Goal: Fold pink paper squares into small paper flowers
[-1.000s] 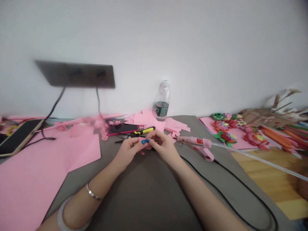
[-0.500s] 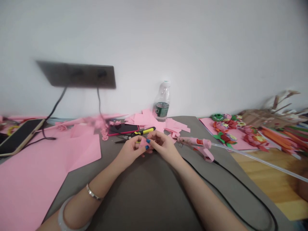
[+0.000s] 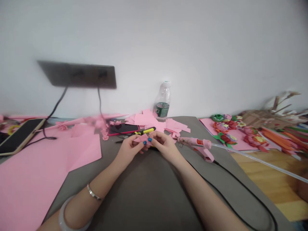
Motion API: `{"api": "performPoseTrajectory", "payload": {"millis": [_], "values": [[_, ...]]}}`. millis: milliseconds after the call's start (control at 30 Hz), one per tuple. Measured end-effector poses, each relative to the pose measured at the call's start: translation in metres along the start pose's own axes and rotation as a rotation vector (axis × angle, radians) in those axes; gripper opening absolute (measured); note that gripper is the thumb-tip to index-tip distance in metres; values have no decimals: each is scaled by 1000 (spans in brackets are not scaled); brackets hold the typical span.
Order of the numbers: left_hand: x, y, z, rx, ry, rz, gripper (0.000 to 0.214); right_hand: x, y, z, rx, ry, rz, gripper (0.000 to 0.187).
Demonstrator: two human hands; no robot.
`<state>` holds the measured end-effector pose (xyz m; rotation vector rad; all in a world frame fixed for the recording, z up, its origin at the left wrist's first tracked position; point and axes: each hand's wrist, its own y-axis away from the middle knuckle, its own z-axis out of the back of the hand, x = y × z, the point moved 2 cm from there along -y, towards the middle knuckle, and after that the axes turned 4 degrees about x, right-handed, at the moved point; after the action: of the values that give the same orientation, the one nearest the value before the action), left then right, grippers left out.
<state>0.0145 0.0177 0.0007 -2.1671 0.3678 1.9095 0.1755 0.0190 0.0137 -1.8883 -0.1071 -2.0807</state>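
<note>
A small piece of pink paper [image 3: 141, 138] is pinched between my two hands above the grey mat [image 3: 144, 192]. My left hand [image 3: 130, 148] grips its left side, thumb on top. With thumb and fingers closed, my right hand [image 3: 165, 146] holds the paper's right edge. Just behind my fingers lie a yellow-and-black cutter [image 3: 147, 131] and dark scissors [image 3: 119, 141], partly hidden by my hands. Beyond them is a loose pile of pink paper pieces [image 3: 144, 119]. To the right of my right hand rests a pink hot glue gun [image 3: 196, 143] with a clear glue stick [image 3: 255, 160] in its back.
A plastic bottle [image 3: 163, 104] stands by the wall. A red-edged phone [image 3: 123, 128] lies behind the scissors, another phone [image 3: 21, 136] at far left. Large pink sheets [image 3: 31, 183] cover the left; colourful paper flowers [image 3: 227, 138] sit right. A black cord [image 3: 250, 189] trails from the glue gun.
The pink paper has turned between my fingers, and more of it shows toward the left. My hands have shifted only slightly; the things around them have not moved.
</note>
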Motion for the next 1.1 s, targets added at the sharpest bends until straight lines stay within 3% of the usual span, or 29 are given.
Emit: {"api": "performPoseTrajectory", "payload": {"millis": [100,433,600,733,833,1100], "values": [[0,-1,1,-81,38,-33,31,1,0,0,14,10,-7,20],[-2,0,1,-134,94,-53,34,1,0,-2,13,1,-4,21],[0,-1,4,-174,65,-112,25,1,1,-4,35,60,11,15],[-1,-1,3,-142,49,-125,27,8,3,-3,-82,141,205,15],[-4,0,0,-75,-1,-127,24,14,4,-3,-85,296,368,18],[-7,3,-6,34,13,-117,16,14,4,1,-139,372,412,13]]}}
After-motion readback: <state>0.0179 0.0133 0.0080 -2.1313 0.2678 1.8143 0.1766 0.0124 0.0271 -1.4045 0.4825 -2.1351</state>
